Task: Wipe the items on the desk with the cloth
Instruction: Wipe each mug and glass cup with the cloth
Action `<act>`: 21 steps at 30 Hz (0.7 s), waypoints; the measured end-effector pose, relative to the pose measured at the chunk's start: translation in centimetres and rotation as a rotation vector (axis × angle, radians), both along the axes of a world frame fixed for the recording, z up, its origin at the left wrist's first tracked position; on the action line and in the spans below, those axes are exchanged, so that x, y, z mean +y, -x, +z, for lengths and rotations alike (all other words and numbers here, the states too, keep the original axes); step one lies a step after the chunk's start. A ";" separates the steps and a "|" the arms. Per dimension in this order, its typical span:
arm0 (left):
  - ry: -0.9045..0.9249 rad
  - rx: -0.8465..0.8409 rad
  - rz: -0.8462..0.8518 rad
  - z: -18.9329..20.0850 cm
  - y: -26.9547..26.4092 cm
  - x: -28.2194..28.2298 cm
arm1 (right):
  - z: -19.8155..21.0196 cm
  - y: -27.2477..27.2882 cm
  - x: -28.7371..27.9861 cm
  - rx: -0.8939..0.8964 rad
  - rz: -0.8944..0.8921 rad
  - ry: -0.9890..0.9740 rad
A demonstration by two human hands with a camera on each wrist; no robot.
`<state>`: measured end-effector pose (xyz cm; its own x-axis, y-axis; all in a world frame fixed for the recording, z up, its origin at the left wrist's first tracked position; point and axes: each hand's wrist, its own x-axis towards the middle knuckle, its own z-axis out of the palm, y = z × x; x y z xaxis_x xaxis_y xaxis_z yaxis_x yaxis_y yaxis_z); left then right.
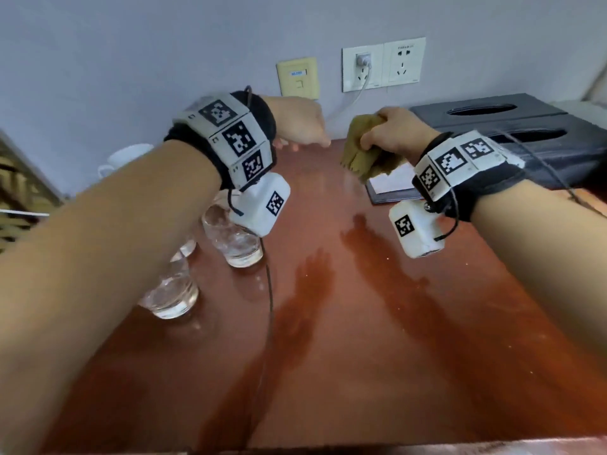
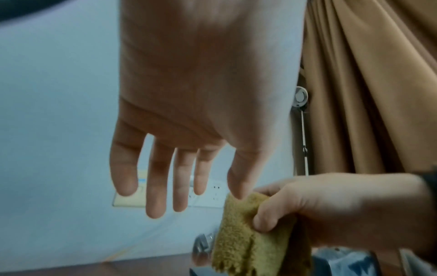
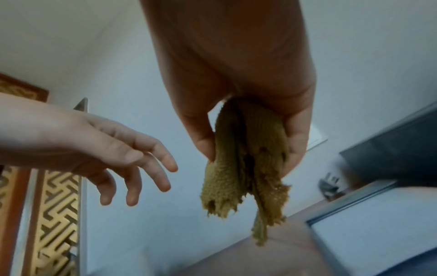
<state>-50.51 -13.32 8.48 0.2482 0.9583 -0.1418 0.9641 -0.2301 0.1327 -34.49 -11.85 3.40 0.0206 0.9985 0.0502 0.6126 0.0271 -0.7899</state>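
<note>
Hanging bunched from the right hand [image 1: 391, 133], the cloth [image 1: 361, 152] is gripped above the desk [image 1: 328, 323] — glasses [image 1: 233, 238] lie well left, nearer the left hand [image 1: 302, 126], which hovers empty, fingers relaxed, just beside the cloth.

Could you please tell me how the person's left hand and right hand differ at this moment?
The right hand has its fingers curled round the cloth in a firm grip, while the left hand holds nothing. In the left wrist view the left hand's fingers hang straight and spread, whereas the right hand's thumb pinches the cloth's folds. Both hands are raised above the desk, and both wrists wear marker bands.
</note>
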 end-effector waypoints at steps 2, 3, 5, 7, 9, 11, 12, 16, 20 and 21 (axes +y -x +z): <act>-0.044 -0.015 0.060 1.0 2.0 -0.9 | 0.2 2.1 -0.1 0.123 0.010 -0.012; -0.063 -0.021 0.089 1.3 3.1 -1.4 | 0.2 3.1 -0.2 0.190 0.027 -0.006; -0.084 -0.016 0.138 1.7 5.1 -2.1 | 0.4 5.1 -0.6 0.314 0.075 0.014; -0.086 0.019 0.163 1.7 7.1 -2.7 | 0.5 6.5 -1.0 0.378 0.101 0.000; -0.081 0.059 0.186 1.5 8.9 -3.1 | 0.4 7.4 -1.2 0.377 0.111 -0.038; -0.069 0.083 0.225 1.1 10.8 -3.4 | 0.1 7.8 -1.3 0.351 0.104 -0.082; -0.062 0.094 0.244 1.0 11.7 -3.4 | -0.1 7.8 -1.4 0.358 0.101 -0.094; 0.004 0.107 0.266 0.8 13.6 -2.4 | -0.2 7.6 -1.5 0.418 0.105 -0.094; 0.011 0.114 0.270 0.3 13.2 0.1 | -1.4 7.5 -1.4 0.461 0.136 -0.083; 0.018 0.138 0.259 0.0 13.0 0.7 | -1.7 7.4 -1.3 0.451 0.152 -0.070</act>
<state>-63.52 -12.63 8.51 -0.0272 0.9842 -0.1751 0.9996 0.0273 -0.0021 -41.87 -13.20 1.68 -0.0897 0.9865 0.1373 0.1945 0.1526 -0.9690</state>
